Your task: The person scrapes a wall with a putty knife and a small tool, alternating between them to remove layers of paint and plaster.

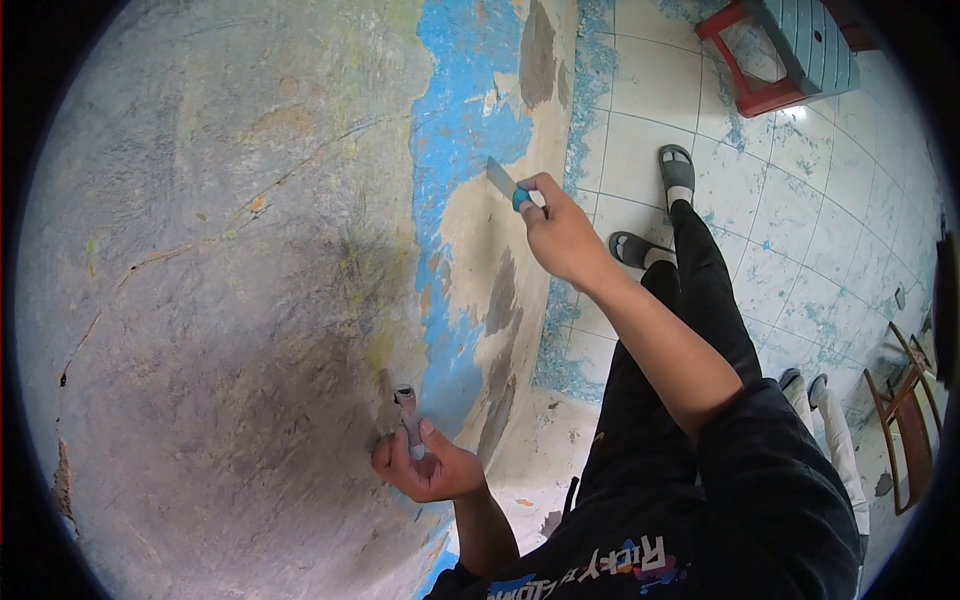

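Observation:
Before me a wall [230, 250] carries a strip of blue paint [455, 110] between rough grey plaster and a bare cream area. My right hand [560, 235] grips a putty knife [500, 180] by its teal handle. Its metal blade meets the lower right edge of the blue paint, apparently touching the wall. Lower down, my left hand [432, 470] is closed around a small pinkish-grey tube-shaped tool [409, 415] with a dark, flared end; its exact kind does not show. That hand is near the grey plaster, beside the blue strip.
Blue paint flakes lie over the white tiled floor [650, 90], thickest along the wall's foot. A red and grey-green plastic stool [815, 45] stands at upper right. A wooden chair [885, 430] and another person's light trousers [835, 440] are at right. My slippered feet [675, 170] stand near the wall.

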Available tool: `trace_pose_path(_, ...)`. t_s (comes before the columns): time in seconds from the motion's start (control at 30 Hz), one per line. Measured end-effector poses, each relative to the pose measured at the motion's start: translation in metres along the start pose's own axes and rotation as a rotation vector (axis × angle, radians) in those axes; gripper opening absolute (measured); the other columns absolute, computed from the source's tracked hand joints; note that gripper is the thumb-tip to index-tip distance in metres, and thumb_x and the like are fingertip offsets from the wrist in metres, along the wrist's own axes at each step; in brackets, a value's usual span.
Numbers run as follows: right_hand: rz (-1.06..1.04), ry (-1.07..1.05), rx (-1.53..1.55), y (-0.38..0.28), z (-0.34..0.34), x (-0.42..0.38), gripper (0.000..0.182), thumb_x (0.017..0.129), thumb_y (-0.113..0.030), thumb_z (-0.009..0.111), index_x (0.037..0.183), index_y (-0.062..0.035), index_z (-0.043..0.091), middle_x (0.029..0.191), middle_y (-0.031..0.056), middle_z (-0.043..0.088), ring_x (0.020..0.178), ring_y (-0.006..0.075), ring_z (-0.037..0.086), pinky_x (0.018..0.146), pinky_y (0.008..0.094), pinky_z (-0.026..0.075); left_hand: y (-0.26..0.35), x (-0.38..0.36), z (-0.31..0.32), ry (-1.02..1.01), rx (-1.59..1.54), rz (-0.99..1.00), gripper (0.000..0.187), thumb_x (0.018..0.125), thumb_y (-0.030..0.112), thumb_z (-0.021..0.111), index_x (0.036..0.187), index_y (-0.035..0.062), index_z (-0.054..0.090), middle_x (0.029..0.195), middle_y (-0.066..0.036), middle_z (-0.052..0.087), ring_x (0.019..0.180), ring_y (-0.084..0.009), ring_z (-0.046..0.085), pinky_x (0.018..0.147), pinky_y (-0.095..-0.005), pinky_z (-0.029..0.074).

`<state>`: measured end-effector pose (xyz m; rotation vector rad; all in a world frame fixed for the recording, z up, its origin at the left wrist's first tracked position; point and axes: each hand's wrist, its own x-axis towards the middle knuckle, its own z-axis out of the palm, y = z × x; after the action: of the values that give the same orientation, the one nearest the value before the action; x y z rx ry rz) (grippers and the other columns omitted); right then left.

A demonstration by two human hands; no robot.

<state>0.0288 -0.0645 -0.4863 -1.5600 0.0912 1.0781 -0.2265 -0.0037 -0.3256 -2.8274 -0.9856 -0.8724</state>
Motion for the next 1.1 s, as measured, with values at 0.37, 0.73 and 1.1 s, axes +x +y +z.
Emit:
trace_pose_path(0.37, -0.05, -0.06, -0.033, -0.023, -0.014, -0.014, 0.03, 0.104, -0.014, 0.047, 0.133, -0.0061, 0.05, 0.082, 0.012, 0.058, 0.076, 0.0216, 0.057, 0.072, 0.038, 0.046, 0.01, 0.009, 0.007, -0.001, -0.005, 0.029, 0.027, 0.094, 0.005, 0.07, 0.118, -0.0059, 0.063, 0.112, -0.014, 0.055, 0.107, -0.0278, 0.055, 0.086, -0.0424, 0.048)
trace_pose_path(0.73, -0.07, -0.02, -0.015, -0.025, 0.004, -0.027, 0.026, 0.104, -0.014, 0.047, 0.129, -0.0063, 0.047, 0.076, 0.0199, 0.062, 0.071, 0.0342, 0.064, 0.069, 0.0458, 0.047, 0.026, 0.02, 0.01, 0.059, 0.018, -0.069, 0.022, 0.092, 0.003, 0.073, 0.112, -0.0025, 0.067, 0.104, -0.013, 0.056, 0.101, -0.0266, 0.054, 0.082, -0.0412, 0.047)
trace_pose_path(1.1, -0.038, -0.024, 0.085, -0.019, 0.014, -0.016, 0.023, 0.105, -0.014, 0.046, 0.126, -0.0054, 0.043, 0.077, 0.017, 0.06, 0.068, 0.0288, 0.061, 0.066, 0.0445, 0.046, 0.027, 0.017, 0.017, 0.06, 0.037, -0.13, 0.02, 0.094, 0.006, 0.072, 0.111, -0.0033, 0.066, 0.105, -0.015, 0.057, 0.102, -0.0284, 0.055, 0.082, -0.0437, 0.046)
